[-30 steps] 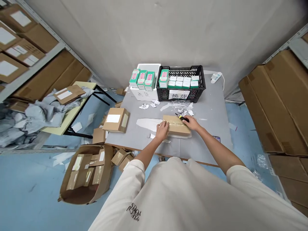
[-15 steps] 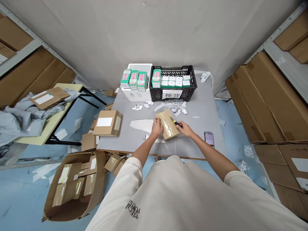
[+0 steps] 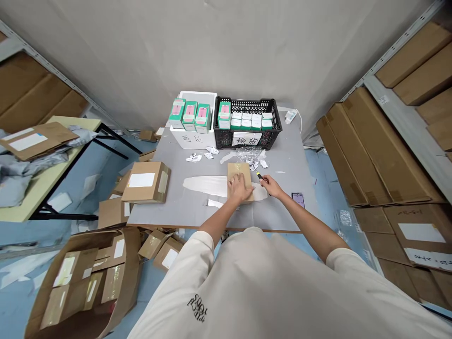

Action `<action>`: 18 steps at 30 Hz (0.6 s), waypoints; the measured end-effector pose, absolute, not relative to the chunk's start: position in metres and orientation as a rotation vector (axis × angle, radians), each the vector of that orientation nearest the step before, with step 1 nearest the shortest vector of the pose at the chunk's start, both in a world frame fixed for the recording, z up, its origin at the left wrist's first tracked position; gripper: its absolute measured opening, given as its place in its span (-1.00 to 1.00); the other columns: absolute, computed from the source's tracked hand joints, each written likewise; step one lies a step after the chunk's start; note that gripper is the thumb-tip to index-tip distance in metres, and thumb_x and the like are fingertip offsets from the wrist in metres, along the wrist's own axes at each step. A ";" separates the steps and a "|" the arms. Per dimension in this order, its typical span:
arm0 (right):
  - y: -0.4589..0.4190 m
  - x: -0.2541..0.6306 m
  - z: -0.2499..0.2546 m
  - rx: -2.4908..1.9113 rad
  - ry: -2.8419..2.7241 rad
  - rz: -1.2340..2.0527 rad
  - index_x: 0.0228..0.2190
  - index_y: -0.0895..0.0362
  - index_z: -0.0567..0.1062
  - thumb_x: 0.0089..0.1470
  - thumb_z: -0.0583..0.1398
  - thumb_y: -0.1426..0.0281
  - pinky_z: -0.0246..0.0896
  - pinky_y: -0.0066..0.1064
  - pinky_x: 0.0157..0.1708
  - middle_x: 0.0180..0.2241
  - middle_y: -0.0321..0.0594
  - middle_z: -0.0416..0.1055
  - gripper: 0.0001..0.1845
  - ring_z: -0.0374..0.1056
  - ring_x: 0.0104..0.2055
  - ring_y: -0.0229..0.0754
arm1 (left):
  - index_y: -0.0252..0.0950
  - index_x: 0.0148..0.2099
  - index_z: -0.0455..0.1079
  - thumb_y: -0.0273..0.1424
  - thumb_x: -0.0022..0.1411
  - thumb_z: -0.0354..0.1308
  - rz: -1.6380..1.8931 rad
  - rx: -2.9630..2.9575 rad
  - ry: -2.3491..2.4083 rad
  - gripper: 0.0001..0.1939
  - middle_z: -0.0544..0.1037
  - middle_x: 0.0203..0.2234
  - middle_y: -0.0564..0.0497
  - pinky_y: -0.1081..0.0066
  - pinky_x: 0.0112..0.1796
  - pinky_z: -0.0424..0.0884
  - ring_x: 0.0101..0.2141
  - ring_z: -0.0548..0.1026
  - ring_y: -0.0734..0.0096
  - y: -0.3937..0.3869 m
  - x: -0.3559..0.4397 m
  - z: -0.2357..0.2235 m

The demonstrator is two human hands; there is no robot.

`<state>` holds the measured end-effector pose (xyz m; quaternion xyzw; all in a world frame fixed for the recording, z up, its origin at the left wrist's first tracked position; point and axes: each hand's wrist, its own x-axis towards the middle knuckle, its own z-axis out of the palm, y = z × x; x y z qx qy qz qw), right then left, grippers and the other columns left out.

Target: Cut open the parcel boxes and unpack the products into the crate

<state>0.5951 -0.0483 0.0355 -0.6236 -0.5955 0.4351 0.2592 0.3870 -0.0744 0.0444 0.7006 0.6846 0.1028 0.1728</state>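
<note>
A small taped cardboard box (image 3: 240, 173) lies in the middle of the grey table (image 3: 282, 212), its long side now pointing away from me. My left hand (image 3: 239, 189) rests flat on its near end, fingers spread over the top. My right hand (image 3: 271, 185) is just right of the box, closed round a yellow and black utility knife (image 3: 261, 177) whose tip points toward the box's right edge. Torn clear wrap and paper scraps (image 3: 256, 158) lie just beyond the box.
A black crate (image 3: 247, 135) and a white foam box (image 3: 190, 137) with green and pink cartons stand at the back. A bigger labelled box (image 3: 145, 181) sits at the table's left, a phone (image 3: 298, 199) at its right. Cartons litter the floor on the left; shelving lines both sides.
The small box has been turned from lying crosswise to pointing away from me. My left hand moved from its left end onto its near top. The knife hand drew back to the right.
</note>
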 end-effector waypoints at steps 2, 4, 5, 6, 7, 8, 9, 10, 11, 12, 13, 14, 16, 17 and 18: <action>-0.048 0.596 0.037 -1.703 -1.609 1.158 -0.15 0.06 0.42 0.15 0.17 0.04 0.36 -0.24 -0.06 -0.24 -0.20 0.53 -0.61 0.45 -0.19 -0.11 | -0.35 0.47 0.01 0.09 0.20 0.18 0.235 2.046 1.929 -0.02 0.16 0.35 -0.42 -0.12 0.23 0.10 0.29 0.19 -0.28 -0.080 0.394 0.044; -0.048 0.595 0.037 -1.711 -1.613 1.150 -0.15 0.05 0.43 0.15 0.18 0.04 0.36 -0.23 -0.06 -0.22 -0.20 0.54 -0.61 0.45 -0.18 -0.11 | -0.37 0.49 -0.04 0.06 0.18 0.21 0.180 2.073 1.916 0.02 0.11 0.38 -0.45 -0.13 0.24 0.08 0.32 0.13 -0.32 -0.083 0.394 0.044; -0.048 0.595 0.036 -1.715 -1.611 1.152 -0.15 0.05 0.43 0.14 0.18 0.03 0.36 -0.22 -0.06 -0.22 -0.20 0.54 -0.61 0.44 -0.18 -0.10 | -0.37 0.49 -0.06 0.03 0.17 0.22 0.158 2.082 1.905 0.03 0.10 0.39 -0.45 -0.13 0.23 0.09 0.33 0.11 -0.33 -0.085 0.392 0.043; -0.048 0.594 0.035 -1.716 -1.603 1.153 -0.15 0.04 0.44 0.13 0.19 0.02 0.36 -0.22 -0.06 -0.21 -0.20 0.54 -0.60 0.44 -0.18 -0.10 | -0.36 0.50 -0.06 0.00 0.16 0.23 0.137 2.097 1.885 0.02 0.09 0.40 -0.45 -0.12 0.22 0.10 0.34 0.10 -0.33 -0.085 0.389 0.043; -0.047 0.593 0.034 -1.715 -1.589 1.152 -0.16 0.03 0.44 0.12 0.19 0.01 0.35 -0.22 -0.05 -0.21 -0.20 0.54 -0.59 0.44 -0.17 -0.09 | -0.34 0.50 -0.06 -0.03 0.15 0.24 0.119 2.126 1.848 0.02 0.09 0.40 -0.44 -0.12 0.22 0.11 0.34 0.11 -0.33 -0.086 0.385 0.043; -0.046 0.592 0.033 -1.713 -1.570 1.145 -0.17 0.02 0.44 0.10 0.19 0.00 0.35 -0.21 -0.03 -0.19 -0.20 0.55 -0.59 0.44 -0.14 -0.08 | -0.31 0.50 -0.06 -0.06 0.13 0.25 0.100 2.169 1.792 0.02 0.10 0.39 -0.43 -0.11 0.21 0.12 0.34 0.11 -0.32 -0.086 0.381 0.043; -0.045 0.590 0.032 -1.707 -1.548 1.130 -0.18 0.02 0.44 0.09 0.20 -0.02 0.34 -0.19 0.00 -0.17 -0.19 0.54 -0.59 0.44 -0.10 -0.07 | -0.29 0.50 -0.06 -0.08 0.10 0.27 0.077 2.220 1.721 0.03 0.10 0.39 -0.41 -0.10 0.21 0.13 0.34 0.12 -0.30 -0.086 0.376 0.043; -0.044 0.589 0.031 -1.700 -1.525 1.109 -0.19 0.01 0.44 0.09 0.19 -0.02 0.32 -0.17 0.04 -0.14 -0.18 0.54 -0.59 0.43 -0.05 -0.05 | -0.26 0.50 -0.06 -0.11 0.08 0.29 0.053 2.271 1.642 0.05 0.10 0.39 -0.39 -0.10 0.22 0.12 0.34 0.11 -0.29 -0.086 0.372 0.044; -0.043 0.588 0.030 -1.691 -1.503 1.088 -0.19 0.01 0.43 0.09 0.19 -0.03 0.30 -0.15 0.08 -0.10 -0.17 0.54 -0.58 0.42 0.00 -0.03 | -0.23 0.50 -0.07 -0.13 0.05 0.31 0.028 2.322 1.559 0.06 0.09 0.40 -0.37 -0.11 0.23 0.12 0.35 0.10 -0.27 -0.085 0.367 0.044; -0.042 0.586 0.029 -1.682 -1.485 1.073 -0.19 0.01 0.43 0.09 0.18 -0.03 0.28 -0.13 0.11 -0.08 -0.16 0.53 -0.58 0.41 0.03 -0.02 | -0.20 0.50 -0.08 -0.16 0.03 0.33 0.004 2.369 1.476 0.08 0.07 0.41 -0.35 -0.11 0.24 0.10 0.37 0.08 -0.25 -0.084 0.362 0.045; -0.041 0.585 0.028 -1.673 -1.471 1.072 -0.20 0.02 0.42 0.09 0.18 -0.03 0.27 -0.12 0.13 -0.07 -0.15 0.53 -0.58 0.41 0.05 -0.02 | -0.18 0.50 -0.09 -0.21 0.01 0.34 -0.018 2.413 1.396 0.10 0.05 0.43 -0.33 -0.12 0.25 0.09 0.38 0.06 -0.24 -0.082 0.356 0.045; -0.041 0.584 0.027 -1.668 -1.459 1.085 -0.20 0.02 0.41 0.09 0.17 -0.03 0.27 -0.13 0.13 -0.08 -0.14 0.53 -0.58 0.42 0.04 -0.02 | -0.16 0.50 -0.09 -0.26 -0.01 0.35 -0.042 2.454 1.322 0.11 0.03 0.44 -0.31 -0.13 0.26 0.06 0.39 0.03 -0.22 -0.080 0.351 0.046; -0.041 0.581 0.025 -1.670 -1.438 1.138 -0.21 0.03 0.40 0.09 0.16 -0.04 0.31 -0.16 0.08 -0.13 -0.14 0.54 -0.57 0.45 -0.02 -0.03 | -0.14 0.50 -0.10 -0.38 -0.06 0.36 -0.086 2.533 1.193 0.14 0.00 0.46 -0.28 -0.14 0.29 0.00 0.41 0.00 -0.17 -0.075 0.340 0.046; -0.043 0.580 0.024 -1.676 -1.429 1.165 -0.22 0.04 0.39 0.09 0.16 -0.05 0.33 -0.17 0.05 -0.16 -0.15 0.54 -0.57 0.46 -0.05 -0.04 | -0.14 0.50 -0.10 -0.44 -0.08 0.35 -0.104 2.560 1.160 0.15 0.00 0.46 -0.27 -0.14 0.30 -0.02 0.41 0.00 -0.15 -0.072 0.335 0.045; -0.045 0.579 0.024 -1.683 -1.420 1.187 -0.22 0.04 0.39 0.09 0.16 -0.05 0.35 -0.19 0.02 -0.19 -0.16 0.55 -0.57 0.47 -0.08 -0.05 | -0.14 0.50 -0.10 -0.48 -0.08 0.34 -0.102 2.578 1.148 0.15 0.02 0.46 -0.26 -0.13 0.31 -0.04 0.42 0.01 -0.12 -0.070 0.330 0.045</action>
